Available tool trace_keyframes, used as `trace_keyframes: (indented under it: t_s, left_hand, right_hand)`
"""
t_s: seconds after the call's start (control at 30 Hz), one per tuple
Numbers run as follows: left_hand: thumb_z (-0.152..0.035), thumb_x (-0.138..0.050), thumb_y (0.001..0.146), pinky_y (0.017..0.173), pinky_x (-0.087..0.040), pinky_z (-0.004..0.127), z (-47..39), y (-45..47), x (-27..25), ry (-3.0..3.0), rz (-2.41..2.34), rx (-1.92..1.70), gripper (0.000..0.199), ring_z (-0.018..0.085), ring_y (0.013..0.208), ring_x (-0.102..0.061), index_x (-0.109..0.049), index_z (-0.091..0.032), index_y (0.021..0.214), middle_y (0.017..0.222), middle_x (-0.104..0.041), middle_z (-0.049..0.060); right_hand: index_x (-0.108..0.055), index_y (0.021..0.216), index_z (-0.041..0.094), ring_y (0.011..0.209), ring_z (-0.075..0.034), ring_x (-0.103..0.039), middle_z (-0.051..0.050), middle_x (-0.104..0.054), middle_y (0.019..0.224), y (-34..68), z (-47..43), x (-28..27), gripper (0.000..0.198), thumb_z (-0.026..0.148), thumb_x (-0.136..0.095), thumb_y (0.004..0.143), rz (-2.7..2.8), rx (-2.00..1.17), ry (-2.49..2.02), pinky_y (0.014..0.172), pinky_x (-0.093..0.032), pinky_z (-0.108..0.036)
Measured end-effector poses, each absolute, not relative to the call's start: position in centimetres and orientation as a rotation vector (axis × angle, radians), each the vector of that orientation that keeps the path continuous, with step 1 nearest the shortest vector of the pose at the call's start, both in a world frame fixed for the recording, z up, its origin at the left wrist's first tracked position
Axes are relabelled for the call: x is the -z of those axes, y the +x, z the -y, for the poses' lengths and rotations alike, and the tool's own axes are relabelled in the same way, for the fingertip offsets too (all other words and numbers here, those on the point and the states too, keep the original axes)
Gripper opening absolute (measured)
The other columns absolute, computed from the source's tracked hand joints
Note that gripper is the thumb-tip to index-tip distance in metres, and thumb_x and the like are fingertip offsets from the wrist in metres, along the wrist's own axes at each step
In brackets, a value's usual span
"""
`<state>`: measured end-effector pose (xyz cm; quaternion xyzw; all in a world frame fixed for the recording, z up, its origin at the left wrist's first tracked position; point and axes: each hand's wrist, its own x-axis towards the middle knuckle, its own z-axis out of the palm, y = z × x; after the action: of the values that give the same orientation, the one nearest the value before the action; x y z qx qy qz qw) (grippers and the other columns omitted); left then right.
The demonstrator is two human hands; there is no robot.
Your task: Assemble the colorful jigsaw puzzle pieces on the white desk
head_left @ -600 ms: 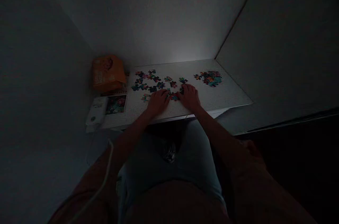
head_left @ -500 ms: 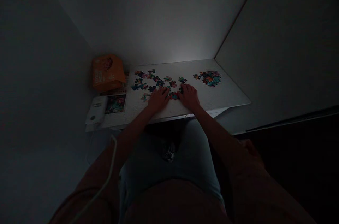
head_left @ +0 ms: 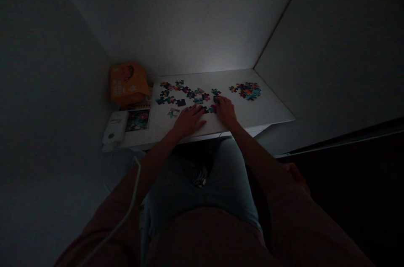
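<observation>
My left hand (head_left: 189, 120) lies on the white tabletop with its fingers stretched out and thumb apart. Its fingertips are at the edge of the jigsaw pieces in front, beside a dark piece (head_left: 205, 110). Across from it, my right hand (head_left: 226, 112) has its fingers bent over a small dark jigsaw piece (head_left: 216, 99), partly hidden by the fingertips. A red and teal piece (head_left: 212, 109) lies between the hands. Beyond them are joined clusters of pieces (head_left: 198, 95) and a separate piece (head_left: 216, 91). A pale piece (head_left: 173, 113) lies left of my left hand.
A heap of jigsaw pieces (head_left: 250, 91) lies at the table's right. On the left are an orange box (head_left: 128, 85), a picture card (head_left: 138, 120) and a white device (head_left: 115, 127) with a cable. Walls close in the table (head_left: 158, 130) behind and at the sides.
My left hand has drawn back slightly from the pieces, its thumb now spread, uncovering some of them. My right hand has moved slightly away from me with the dark piece under its fingertips.
</observation>
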<state>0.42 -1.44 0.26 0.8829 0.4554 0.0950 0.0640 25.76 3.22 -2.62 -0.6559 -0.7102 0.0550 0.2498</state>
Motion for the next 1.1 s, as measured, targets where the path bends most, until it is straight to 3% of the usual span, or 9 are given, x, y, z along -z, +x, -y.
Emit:
trace_keyframes:
  t_s: [0.13, 0.3, 0.47, 0.6, 0.7, 0.8, 0.9, 1.1]
  left_hand:
    - [-0.067, -0.044, 0.12, 0.158, -0.02, 0.062, 2.3, 0.8, -0.7, 2.539, -1.642, -0.293, 0.085, 0.037, 0.191, -0.025, -0.046, -0.015, 0.187, 0.201, -0.035, 0.018]
    - [-0.069, -0.045, 0.119, 0.157, -0.022, 0.063, 3.7, 1.3, -0.7, 2.446, -1.809, -0.342, 0.089, 0.038, 0.193, -0.018, -0.04, -0.014, 0.189, 0.204, -0.029, 0.019]
    - [-0.067, -0.047, 0.118, 0.157, -0.023, 0.065, 5.3, 0.5, -0.4, 2.404, -1.812, -0.428, 0.088, 0.039, 0.192, -0.02, -0.042, -0.012, 0.186, 0.203, -0.032, 0.021]
    - [-0.058, -0.047, 0.117, 0.157, -0.02, 0.068, 4.9, -3.2, -0.7, 2.327, -1.929, -0.517, 0.083, 0.039, 0.192, -0.019, -0.04, -0.013, 0.187, 0.202, -0.034, 0.022]
    - [-0.047, -0.044, 0.115, 0.151, -0.035, 0.067, 4.4, -6.6, -1.1, 2.216, -2.048, -0.529, 0.077, 0.043, 0.184, -0.038, -0.048, -0.007, 0.181, 0.191, -0.051, 0.027]
    - [-0.044, -0.044, 0.114, 0.144, -0.045, 0.063, 4.3, -8.3, -1.3, 2.167, -2.107, -0.509, 0.072, 0.044, 0.169, -0.055, -0.058, -0.007, 0.174, 0.177, -0.065, 0.028]
    - [-0.046, -0.044, 0.115, 0.143, -0.046, 0.064, 4.6, -8.2, -1.2, 2.203, -2.065, -0.509, 0.066, 0.043, 0.168, -0.055, -0.065, -0.014, 0.169, 0.181, -0.064, 0.023]
    - [-0.047, -0.044, 0.117, 0.143, -0.045, 0.064, 4.9, -7.9, -0.9, 2.231, -1.985, -0.569, 0.063, 0.04, 0.172, -0.051, -0.065, -0.019, 0.17, 0.185, -0.061, 0.019]
  right_hand:
    - [-0.068, 0.167, 0.015, 0.165, -0.043, -0.058, -0.024, -0.068, 0.176, 25.8, -3.3, 3.0, 0.055, 0.039, -0.06, 0.118, 1.906, -0.143, -1.777, 0.137, -0.049, -0.061]
    - [-0.071, 0.161, 0.015, 0.162, -0.048, -0.059, -0.027, -0.069, 0.173, 25.6, -3.4, 3.7, 0.06, 0.05, -0.07, 0.113, 1.885, -0.156, -1.731, 0.137, -0.047, -0.067]
    - [-0.076, 0.152, 0.026, 0.151, -0.041, -0.066, -0.022, -0.075, 0.162, 26.7, -4.3, 3.9, 0.06, 0.06, -0.035, 0.126, 1.743, -0.185, -1.604, 0.131, -0.052, -0.067]
    - [-0.076, 0.15, 0.022, 0.141, -0.037, -0.071, -0.025, -0.077, 0.149, 28.4, -5.0, 3.8, 0.071, 0.056, -0.017, 0.127, 1.64, -0.171, -1.606, 0.125, -0.056, -0.06]
    - [-0.079, 0.14, 0.022, 0.132, -0.038, -0.073, -0.025, -0.079, 0.141, 28.5, -5.0, 3.7, 0.061, 0.05, -0.028, 0.125, 1.634, -0.182, -1.6, 0.12, -0.058, -0.06]
    - [-0.083, 0.126, 0.023, 0.129, -0.041, -0.073, -0.023, -0.081, 0.136, 27.5, -4.2, 3.7, 0.042, 0.052, -0.054, 0.116, 1.69, -0.199, -1.585, 0.119, -0.057, -0.063]
    - [-0.084, 0.125, 0.024, 0.135, -0.045, -0.069, -0.023, -0.079, 0.141, 26.5, -2.9, 3.3, 0.039, 0.056, -0.069, 0.109, 1.823, -0.162, -1.604, 0.121, -0.053, -0.067]
    - [-0.085, 0.127, 0.023, 0.142, -0.048, -0.064, -0.024, -0.075, 0.147, 26.1, -1.4, 2.6, 0.048, 0.063, -0.062, 0.114, 1.926, -0.035, -1.723, 0.124, -0.049, -0.071]
